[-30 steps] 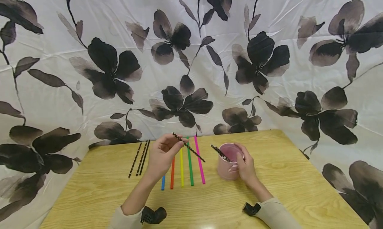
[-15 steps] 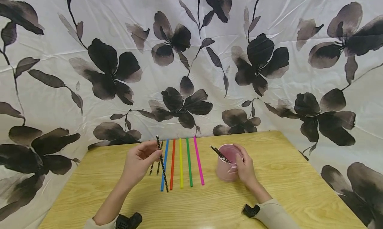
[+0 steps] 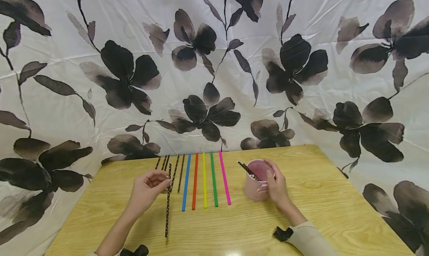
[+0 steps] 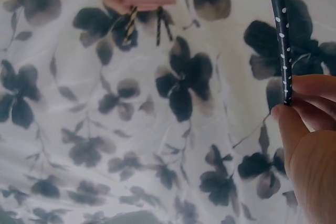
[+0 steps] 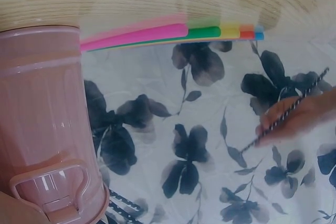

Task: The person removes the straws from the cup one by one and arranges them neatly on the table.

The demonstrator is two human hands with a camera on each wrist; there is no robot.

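Between thumb and fingers, my left hand pinches a black straw with white dots near its upper part. The straw hangs over the left of the table, in front of several black patterned straws that lie there, partly hidden by the hand. In the left wrist view the pinched straw shows its dots clearly. My right hand grips a pink pail at its right side. Several black patterned straws lean out over the pail's left rim. The right wrist view shows the pail's small side handle.
Side by side in mid-table lie a blue straw, a red straw, a yellow straw, a green straw and a bright pink straw. A floral cloth hangs behind the wooden table.
My left hand has moved left and nearer, away from the coloured straws, carrying the dotted straw. That straw has swung from slanting to almost vertical in view. The right hand and pail have stayed put.
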